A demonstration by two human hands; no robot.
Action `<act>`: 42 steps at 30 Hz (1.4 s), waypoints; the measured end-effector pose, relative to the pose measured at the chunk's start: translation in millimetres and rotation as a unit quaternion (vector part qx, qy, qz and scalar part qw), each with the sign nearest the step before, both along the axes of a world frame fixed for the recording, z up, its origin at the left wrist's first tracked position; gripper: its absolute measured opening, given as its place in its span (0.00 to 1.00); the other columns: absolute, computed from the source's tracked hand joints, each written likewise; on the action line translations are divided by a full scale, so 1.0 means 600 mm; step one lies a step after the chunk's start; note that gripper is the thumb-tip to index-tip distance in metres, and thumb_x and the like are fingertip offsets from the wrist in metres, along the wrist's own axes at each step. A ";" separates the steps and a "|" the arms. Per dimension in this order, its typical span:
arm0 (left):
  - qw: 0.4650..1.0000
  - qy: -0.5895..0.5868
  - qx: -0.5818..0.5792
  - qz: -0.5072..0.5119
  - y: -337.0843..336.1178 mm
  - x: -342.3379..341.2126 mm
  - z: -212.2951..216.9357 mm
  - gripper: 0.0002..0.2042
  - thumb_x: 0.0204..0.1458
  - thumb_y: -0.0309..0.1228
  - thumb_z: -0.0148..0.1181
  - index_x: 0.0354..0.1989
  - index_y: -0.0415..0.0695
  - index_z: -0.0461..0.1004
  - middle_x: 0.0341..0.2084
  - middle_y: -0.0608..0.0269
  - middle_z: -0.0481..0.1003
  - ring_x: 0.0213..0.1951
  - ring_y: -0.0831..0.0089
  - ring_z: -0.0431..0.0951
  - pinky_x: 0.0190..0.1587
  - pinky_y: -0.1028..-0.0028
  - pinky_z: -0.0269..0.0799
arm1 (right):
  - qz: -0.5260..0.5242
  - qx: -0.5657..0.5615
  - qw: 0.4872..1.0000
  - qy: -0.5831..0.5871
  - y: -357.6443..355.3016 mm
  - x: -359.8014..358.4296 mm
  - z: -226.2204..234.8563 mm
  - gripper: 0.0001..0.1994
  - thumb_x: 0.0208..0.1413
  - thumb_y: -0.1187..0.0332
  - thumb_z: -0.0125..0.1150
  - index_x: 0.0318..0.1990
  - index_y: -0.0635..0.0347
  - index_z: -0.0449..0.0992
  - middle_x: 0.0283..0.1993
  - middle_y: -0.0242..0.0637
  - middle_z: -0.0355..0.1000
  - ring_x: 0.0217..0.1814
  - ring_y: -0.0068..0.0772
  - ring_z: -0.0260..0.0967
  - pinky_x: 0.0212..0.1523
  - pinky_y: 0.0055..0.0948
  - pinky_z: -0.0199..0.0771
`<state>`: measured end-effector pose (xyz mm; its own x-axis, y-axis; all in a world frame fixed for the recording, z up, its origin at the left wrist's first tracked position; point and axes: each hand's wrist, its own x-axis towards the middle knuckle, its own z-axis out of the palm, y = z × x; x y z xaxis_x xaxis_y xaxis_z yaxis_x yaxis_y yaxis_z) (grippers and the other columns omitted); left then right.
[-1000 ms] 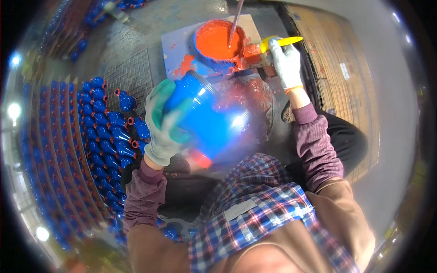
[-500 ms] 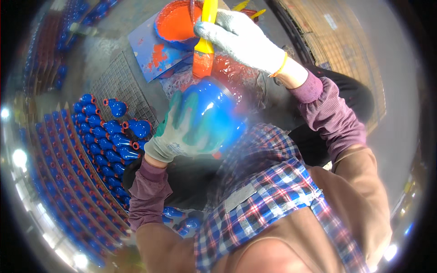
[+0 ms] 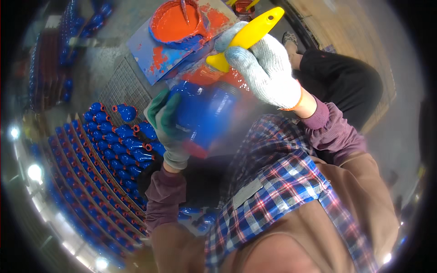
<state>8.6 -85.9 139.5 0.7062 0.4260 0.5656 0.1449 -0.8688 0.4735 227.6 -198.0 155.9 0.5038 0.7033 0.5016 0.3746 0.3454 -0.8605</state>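
My left hand (image 3: 168, 127), in a grey and green glove, is closed around a glossy blue rounded part (image 3: 207, 116), smeared by motion. A red patch shows at the part's lower end. In a white knit glove, my right hand (image 3: 268, 68) grips a paintbrush (image 3: 255, 31) by its yellow handle. The brush's orange-coated bristles point down and left, close above the blue part; whether they touch it I cannot tell. Beyond my hands stands a paint bucket (image 3: 176, 22) of orange-red paint with a thin stick in it.
The bucket rests on a paint-spattered blue board (image 3: 148, 59). Many blue parts with red ends (image 3: 123, 148) stand in rows at left, beside a wire grid (image 3: 125, 84). More yellow-handled brushes (image 3: 251, 5) lie at the far side. A wooden pallet-like surface (image 3: 337, 27) lies at far right.
The brush has swung from upright to slanted, its handle now up and right. My right hand has turned and moved slightly down and right. The blue part has tilted in my left hand.
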 end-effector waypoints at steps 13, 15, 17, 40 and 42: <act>0.879 -0.087 -0.460 0.089 -0.008 -0.006 -0.003 0.16 0.55 0.24 0.61 0.53 0.36 0.72 0.46 0.56 0.75 0.47 0.69 0.77 0.46 0.70 0.77 | 0.056 0.011 0.996 -0.073 -0.005 -0.013 0.010 0.08 0.58 0.72 0.59 0.44 0.60 0.75 0.41 0.41 0.73 0.43 0.43 0.73 0.44 0.34 0.74; 0.864 -0.100 -0.484 0.090 0.009 -0.025 -0.032 0.17 0.56 0.27 0.61 0.53 0.37 0.72 0.48 0.56 0.75 0.48 0.68 0.77 0.48 0.69 0.77 | 0.041 0.030 0.994 -0.098 -0.008 -0.015 0.012 0.08 0.54 0.71 0.65 0.41 0.58 0.78 0.39 0.39 0.74 0.41 0.43 0.74 0.41 0.33 0.74; 0.848 -0.111 -0.511 0.088 0.018 -0.010 -0.022 0.17 0.57 0.29 0.61 0.53 0.38 0.71 0.49 0.56 0.74 0.49 0.68 0.76 0.51 0.67 0.76 | 0.055 0.030 0.994 -0.089 -0.017 -0.014 0.003 0.08 0.54 0.72 0.65 0.42 0.59 0.78 0.40 0.40 0.74 0.42 0.43 0.74 0.41 0.34 0.74; 0.870 -0.048 -0.488 0.055 0.047 -0.007 -0.003 0.32 0.56 0.49 0.59 0.64 0.41 0.61 0.53 0.48 0.70 0.48 0.48 0.75 0.49 0.59 0.75 | -0.055 -0.096 0.991 0.068 -0.037 0.021 0.020 0.09 0.63 0.73 0.54 0.47 0.65 0.76 0.40 0.43 0.74 0.44 0.36 0.76 0.45 0.29 0.74; 0.967 -0.023 -0.252 0.040 0.052 -0.004 0.017 0.30 0.55 0.48 0.60 0.62 0.42 0.64 0.53 0.50 0.69 0.49 0.49 0.74 0.50 0.58 0.74 | -0.046 -0.122 0.989 -0.071 -0.005 0.064 0.020 0.11 0.64 0.67 0.55 0.47 0.66 0.75 0.40 0.47 0.75 0.41 0.40 0.76 0.42 0.31 0.74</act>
<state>6.0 -54.6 149.6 0.6376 0.7086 0.3021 0.1707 -0.5125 0.8416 266.2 -200.8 167.8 0.5073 0.7671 0.3927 0.5181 0.0927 -0.8503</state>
